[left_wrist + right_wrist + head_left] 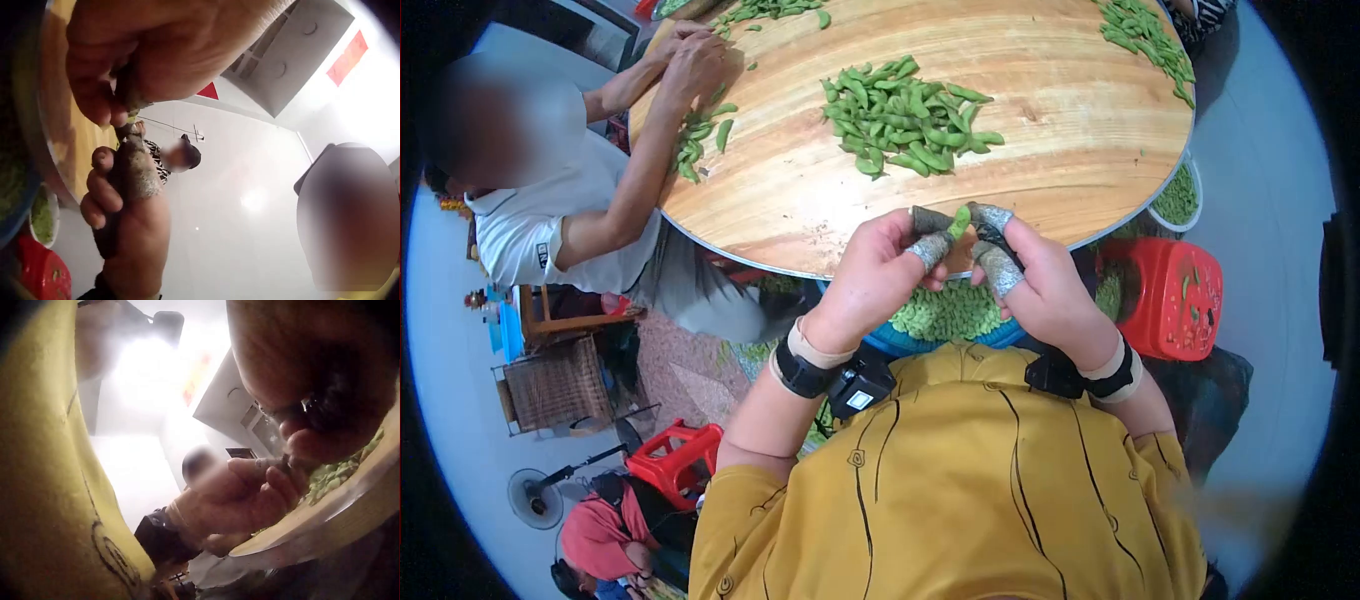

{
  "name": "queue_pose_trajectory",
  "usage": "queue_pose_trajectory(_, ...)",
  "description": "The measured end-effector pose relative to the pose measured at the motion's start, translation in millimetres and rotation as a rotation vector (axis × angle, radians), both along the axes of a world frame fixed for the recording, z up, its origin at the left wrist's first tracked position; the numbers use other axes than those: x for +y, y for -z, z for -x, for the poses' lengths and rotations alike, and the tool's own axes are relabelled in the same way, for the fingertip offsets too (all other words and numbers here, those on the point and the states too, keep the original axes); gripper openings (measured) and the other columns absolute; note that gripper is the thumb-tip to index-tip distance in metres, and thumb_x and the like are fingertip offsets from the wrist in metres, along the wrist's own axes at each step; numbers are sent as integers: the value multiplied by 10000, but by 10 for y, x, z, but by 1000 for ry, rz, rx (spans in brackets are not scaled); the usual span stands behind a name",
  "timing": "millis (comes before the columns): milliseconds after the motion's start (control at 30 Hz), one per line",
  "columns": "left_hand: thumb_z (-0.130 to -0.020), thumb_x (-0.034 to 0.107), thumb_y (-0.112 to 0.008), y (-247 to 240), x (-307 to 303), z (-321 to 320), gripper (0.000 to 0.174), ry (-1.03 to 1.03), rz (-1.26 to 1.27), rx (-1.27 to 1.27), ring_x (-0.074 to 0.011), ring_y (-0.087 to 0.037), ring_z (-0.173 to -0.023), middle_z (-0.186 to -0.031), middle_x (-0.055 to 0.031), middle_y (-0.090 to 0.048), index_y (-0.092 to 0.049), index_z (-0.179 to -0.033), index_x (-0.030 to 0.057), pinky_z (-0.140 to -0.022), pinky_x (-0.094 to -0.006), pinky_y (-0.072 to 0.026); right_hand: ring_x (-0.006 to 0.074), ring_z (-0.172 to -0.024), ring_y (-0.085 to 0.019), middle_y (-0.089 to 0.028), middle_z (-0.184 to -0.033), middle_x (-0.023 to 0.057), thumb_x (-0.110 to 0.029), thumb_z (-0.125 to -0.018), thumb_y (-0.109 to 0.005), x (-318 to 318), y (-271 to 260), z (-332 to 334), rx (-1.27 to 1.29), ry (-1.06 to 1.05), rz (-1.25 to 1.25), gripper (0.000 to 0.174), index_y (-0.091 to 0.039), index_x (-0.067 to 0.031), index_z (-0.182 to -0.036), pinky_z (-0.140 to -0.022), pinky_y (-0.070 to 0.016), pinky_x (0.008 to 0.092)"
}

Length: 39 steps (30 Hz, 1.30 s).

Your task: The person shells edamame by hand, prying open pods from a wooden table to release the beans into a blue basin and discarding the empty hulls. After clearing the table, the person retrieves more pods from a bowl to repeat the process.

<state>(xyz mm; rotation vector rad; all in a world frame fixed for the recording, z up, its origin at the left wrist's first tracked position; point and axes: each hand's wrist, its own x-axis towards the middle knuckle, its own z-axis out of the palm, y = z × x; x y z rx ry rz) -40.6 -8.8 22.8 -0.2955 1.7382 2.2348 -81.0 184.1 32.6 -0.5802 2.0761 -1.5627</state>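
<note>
Just off the round table's [750, 240] near rim, over the bean basin [887, 343], bare wood lies ahead. Our left hand [878, 272] and right hand [1040, 285] pinch one bright-green pod [959, 222] between taped fingertips [930, 248].

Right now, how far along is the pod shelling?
Done: what look like shelled beans lie heaped in the blue basin below the table edge. In hand: one pod, pinched between the left hand and right hand. Left: a sizeable pile of unshelled pods on the table.
</note>
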Motion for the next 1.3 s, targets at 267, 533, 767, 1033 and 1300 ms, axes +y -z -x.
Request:
queue_pose_trajectory(267,-891,11,-514,173,37,-83,107,97,394,158,-94,-510,-642,-777,16,-567,-581,-972,-4,-578,-265,-445,54,-519,-481,-607,-793,10,-17,-799,-404,2,11,-25,-290,-19,72,529,-450,-68,-1324,-468,-423,205)
queue_pose_trajectory(533,-891,33,-536,78,18,-171,88,136,1176,775,-130,-521,-621,-761,3,-563,-561,-969,0,-553,-306,-448,25,-488,-407,-521,-712,-18,-73,-916,-429,36,11,83,-615,-80,228,339,-513,-104,-1243,-419,-335,181)
queue_pose_trajectory(767,-913,91,-556,61,-98,-193,91,154,-183,-72,-94,-533,-567,-709,-17,-585,-567,-954,10,-532,-228,-427,22,-493,-413,-501,-702,-17,-111,-942,-455,65,34,79,-912,-163,432,290,-530,-109,-1222,-395,-366,179)
queue_pose_trajectory(1033,-872,22,-583,105,86,-301,53,-53,1206,634,-106,-605,-628,-686,-21,-615,-593,-922,6,-552,-267,-503,42,-505,-473,-535,-724,0,-78,-921,-458,-124,66,-98,-596,-85,224,320,-523,-77,-1234,-416,-433,193)
queue_pose_trajectory(1300,-963,101,-454,15,-58,-475,153,-16,-14,-88,-99,-553,-611,-800,-35,-618,-573,-963,6,-557,-233,-461,77,-562,-518,-544,-718,1,-75,-901,-499,-73,115,-136,-640,-150,157,316,-534,-61,-1215,-481,-475,250)
